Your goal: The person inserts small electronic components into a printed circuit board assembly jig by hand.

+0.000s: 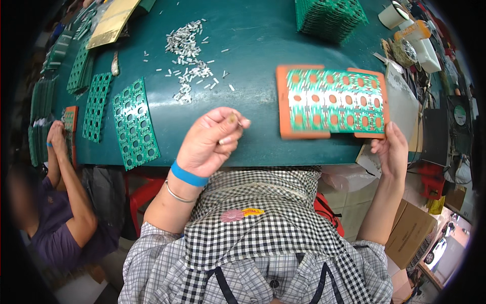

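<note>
Noted at far right: a white mug (pixel 391 18), an orange package (pixel 411 30) and a white container (pixel 429 55), grouped near one another. Near right: a brown cardboard box (pixel 412 234); beyond it, a white vehicle (pixel 437 250). Near left: a red seat (pixel 135 198) and a co-worker in a purple top (pixel 55 230).

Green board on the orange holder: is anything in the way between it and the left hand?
Nothing visible blocks the way. Between the left hand and the green board there's just green tabletop and the left edge of the orange holder.
</note>
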`<action>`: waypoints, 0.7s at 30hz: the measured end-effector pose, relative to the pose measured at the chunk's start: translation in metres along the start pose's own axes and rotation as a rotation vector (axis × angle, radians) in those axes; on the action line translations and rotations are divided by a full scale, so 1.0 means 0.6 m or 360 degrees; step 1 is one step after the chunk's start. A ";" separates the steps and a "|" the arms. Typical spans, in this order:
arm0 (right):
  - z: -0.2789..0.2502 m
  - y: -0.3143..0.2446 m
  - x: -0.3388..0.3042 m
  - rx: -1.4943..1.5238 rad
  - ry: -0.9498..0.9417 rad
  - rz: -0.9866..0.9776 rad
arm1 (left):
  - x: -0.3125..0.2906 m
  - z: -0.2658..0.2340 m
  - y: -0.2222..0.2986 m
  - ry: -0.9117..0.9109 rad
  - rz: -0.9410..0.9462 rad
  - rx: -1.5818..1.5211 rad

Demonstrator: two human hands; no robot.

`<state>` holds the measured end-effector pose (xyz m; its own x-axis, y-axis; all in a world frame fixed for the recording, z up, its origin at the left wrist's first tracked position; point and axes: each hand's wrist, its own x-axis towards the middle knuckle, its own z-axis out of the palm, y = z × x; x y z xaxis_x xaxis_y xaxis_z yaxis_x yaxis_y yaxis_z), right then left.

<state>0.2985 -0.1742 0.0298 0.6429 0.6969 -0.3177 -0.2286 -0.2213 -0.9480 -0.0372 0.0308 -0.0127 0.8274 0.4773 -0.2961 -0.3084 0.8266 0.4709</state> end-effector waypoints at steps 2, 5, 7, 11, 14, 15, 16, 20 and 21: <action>0.014 0.012 -0.037 0.0079 0.0057 0.0010 | 0.006 0.002 0.007 0.0090 0.0048 0.0019; 0.063 0.055 -0.104 0.0113 -0.0143 0.0095 | 0.020 0.015 0.005 0.0152 0.0090 0.0115; 0.108 0.084 -0.146 0.0328 -0.0247 0.0377 | 0.031 0.027 -0.001 0.0124 0.0081 0.0152; 0.167 0.136 -0.190 0.0237 -0.0746 0.0653 | 0.046 0.049 -0.014 0.0144 0.0051 0.0173; 0.182 0.144 -0.189 0.0110 -0.1088 0.0507 | 0.051 0.058 -0.022 0.0164 0.0047 0.0135; 0.183 0.145 -0.185 -0.0012 -0.1217 0.0433 | 0.051 0.060 -0.024 0.0166 0.0045 0.0136; 0.177 0.139 -0.176 -0.0011 -0.1216 0.0433 | 0.050 0.062 -0.026 0.0195 0.0051 0.0182; 0.164 0.052 -0.136 -0.0581 -0.1635 -0.0061 | 0.045 0.069 -0.035 0.0186 0.0051 0.0164; 0.174 0.036 -0.127 -0.0716 -0.1321 -0.0353 | 0.045 0.072 -0.041 0.0184 0.0041 0.0160</action>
<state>0.1684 -0.1607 0.0350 -0.1225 0.9758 -0.1811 0.2477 -0.1467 -0.9577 0.0128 0.0106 0.0040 0.7583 0.5341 -0.3737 -0.2754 0.7822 0.5589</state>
